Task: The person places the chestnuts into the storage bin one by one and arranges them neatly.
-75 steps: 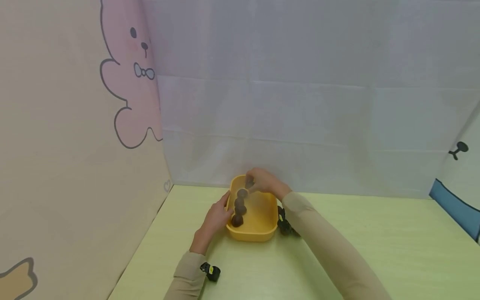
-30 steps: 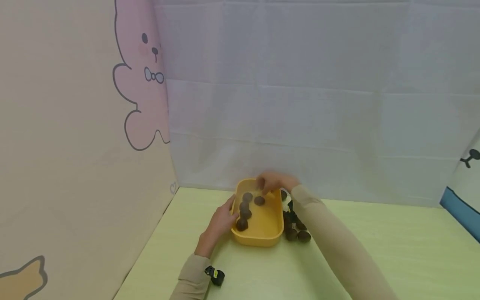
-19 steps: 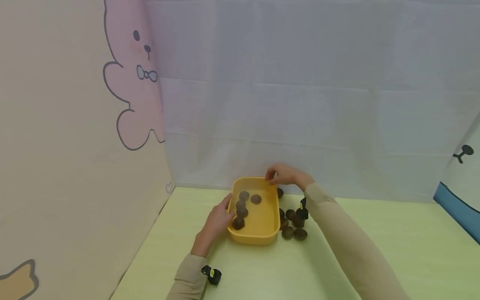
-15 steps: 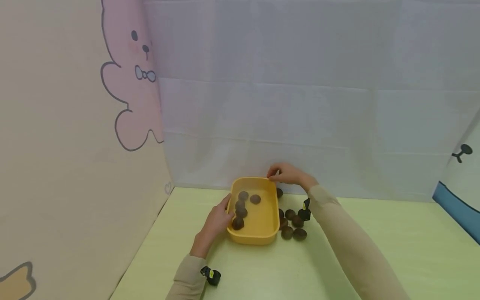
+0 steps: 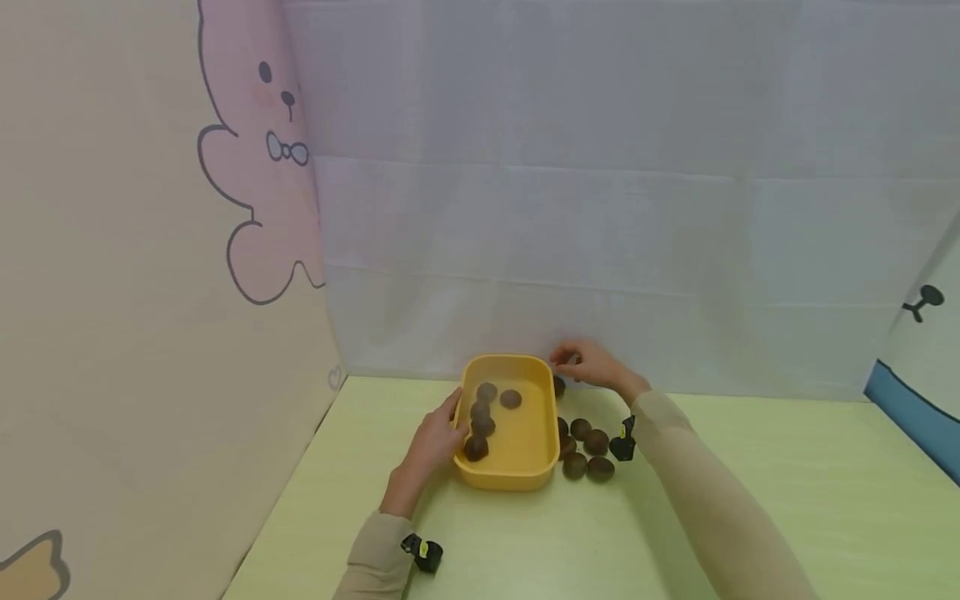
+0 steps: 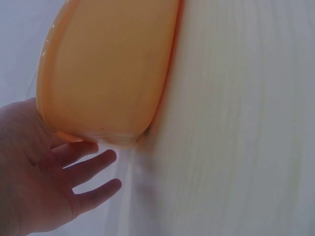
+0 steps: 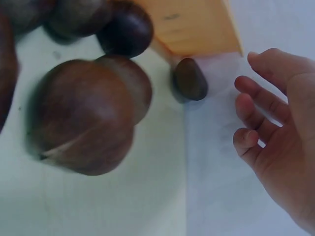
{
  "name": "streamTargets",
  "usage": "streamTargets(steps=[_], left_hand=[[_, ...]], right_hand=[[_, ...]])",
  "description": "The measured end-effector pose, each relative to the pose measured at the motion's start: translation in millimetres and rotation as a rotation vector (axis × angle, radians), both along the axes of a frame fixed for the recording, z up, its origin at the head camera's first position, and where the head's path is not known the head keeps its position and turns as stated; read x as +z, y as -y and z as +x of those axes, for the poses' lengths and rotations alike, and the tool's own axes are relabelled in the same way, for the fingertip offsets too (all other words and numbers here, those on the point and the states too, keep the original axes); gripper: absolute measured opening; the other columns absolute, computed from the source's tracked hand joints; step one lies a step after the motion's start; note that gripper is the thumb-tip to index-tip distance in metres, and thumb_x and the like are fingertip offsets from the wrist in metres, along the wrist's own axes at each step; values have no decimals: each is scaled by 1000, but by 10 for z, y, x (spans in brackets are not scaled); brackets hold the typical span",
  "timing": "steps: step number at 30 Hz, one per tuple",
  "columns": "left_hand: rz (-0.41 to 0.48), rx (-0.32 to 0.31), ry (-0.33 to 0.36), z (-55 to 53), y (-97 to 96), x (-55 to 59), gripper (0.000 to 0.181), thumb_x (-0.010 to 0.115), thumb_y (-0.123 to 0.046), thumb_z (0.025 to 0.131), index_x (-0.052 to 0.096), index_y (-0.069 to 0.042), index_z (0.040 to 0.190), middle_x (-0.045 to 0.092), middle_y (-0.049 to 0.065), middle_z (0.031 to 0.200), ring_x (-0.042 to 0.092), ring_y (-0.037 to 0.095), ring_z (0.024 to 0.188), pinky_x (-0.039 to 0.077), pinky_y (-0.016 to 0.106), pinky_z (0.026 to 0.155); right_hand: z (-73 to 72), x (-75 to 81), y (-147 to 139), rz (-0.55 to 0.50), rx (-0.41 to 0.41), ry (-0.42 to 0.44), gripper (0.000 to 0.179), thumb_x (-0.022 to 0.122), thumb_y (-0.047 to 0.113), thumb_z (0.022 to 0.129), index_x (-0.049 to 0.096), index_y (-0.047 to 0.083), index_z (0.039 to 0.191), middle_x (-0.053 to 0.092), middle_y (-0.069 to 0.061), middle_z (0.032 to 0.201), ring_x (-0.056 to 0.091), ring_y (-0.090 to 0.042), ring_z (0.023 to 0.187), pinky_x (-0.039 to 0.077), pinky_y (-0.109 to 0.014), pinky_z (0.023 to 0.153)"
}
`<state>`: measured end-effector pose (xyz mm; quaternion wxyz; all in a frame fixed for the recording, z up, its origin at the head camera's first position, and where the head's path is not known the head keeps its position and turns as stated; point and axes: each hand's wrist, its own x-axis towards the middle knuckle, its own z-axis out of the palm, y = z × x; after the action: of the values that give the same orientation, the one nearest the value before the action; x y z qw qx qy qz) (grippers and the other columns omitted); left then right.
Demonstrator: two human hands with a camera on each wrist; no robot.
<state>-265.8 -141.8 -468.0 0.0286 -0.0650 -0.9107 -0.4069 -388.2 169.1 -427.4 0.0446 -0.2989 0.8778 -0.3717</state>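
Note:
A yellow plastic box (image 5: 506, 481) stands against the back wall with several brown chestnuts (image 5: 511, 399) inside, most of them along its left side. My left hand (image 5: 429, 442) holds the box's left rim, thumb over the edge and fingers outside; the left wrist view shows those fingers spread beside the orange-looking wall (image 6: 106, 73). Past the box's back right corner, my right hand (image 5: 592, 365) hovers with loosely bent fingers and nothing between them. Just below it, a single chestnut (image 7: 190, 79) lies beside the box, where table meets wall.
Several more chestnuts (image 5: 597, 442) lie in a cluster on the pale green table (image 5: 510, 542), right of the box. A white sheet (image 5: 525, 267) rises behind the table. At left stands a wall with a pink bear drawing (image 5: 262, 192).
My right hand let go of a chestnut inside the box, then moved out over the back right rim and down toward the lone chestnut. My left hand stays on the rim.

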Motion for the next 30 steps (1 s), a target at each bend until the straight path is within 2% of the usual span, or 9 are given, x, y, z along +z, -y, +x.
streamTargets(steps=[5,10,13,17,22,26,30], left_hand=[[-12,-1,-9,10,19,-6,66,56,-13,92,35,-7,154,56,20,143,58,35,126,49,49,96],[-9,4,-10,13,-6,0,66,56,-14,91,36,-8,154,56,19,143,58,35,126,49,48,97],[-3,5,-14,19,-7,4,67,56,-15,91,36,-8,154,56,19,142,57,35,127,48,49,100],[1,6,-15,20,3,5,67,56,-15,91,36,-8,154,57,19,141,57,36,127,48,49,100],[6,6,-10,7,15,-3,67,55,-16,91,35,-8,154,57,20,141,57,35,127,48,49,100],[-3,8,-14,2,20,-4,66,56,-15,91,36,-7,154,58,20,140,58,35,126,48,49,100],[-4,6,-3,12,19,2,66,56,-14,91,36,-7,154,58,20,140,57,36,127,48,50,100]], right_hand=[[17,-140,20,7,-13,29,27,65,13,93,65,0,116,67,-20,109,61,-22,88,52,-31,64],[35,-231,21,16,-31,63,37,71,14,88,63,3,123,66,-23,112,62,-25,90,51,-32,62],[37,-251,36,42,-41,59,39,73,14,87,64,5,124,65,-23,114,62,-26,90,52,-31,62],[36,-252,68,108,-40,17,35,74,13,85,69,5,119,68,-21,112,64,-24,85,52,-31,60],[68,-230,95,159,-67,26,30,72,7,83,70,4,113,70,-21,106,62,-20,70,50,-31,53],[99,-242,75,164,-118,55,28,73,9,83,69,6,111,69,-21,108,61,-20,74,48,-31,48],[139,-240,39,140,-148,69,30,73,11,84,68,4,113,68,-23,113,65,-25,83,51,-33,49]])
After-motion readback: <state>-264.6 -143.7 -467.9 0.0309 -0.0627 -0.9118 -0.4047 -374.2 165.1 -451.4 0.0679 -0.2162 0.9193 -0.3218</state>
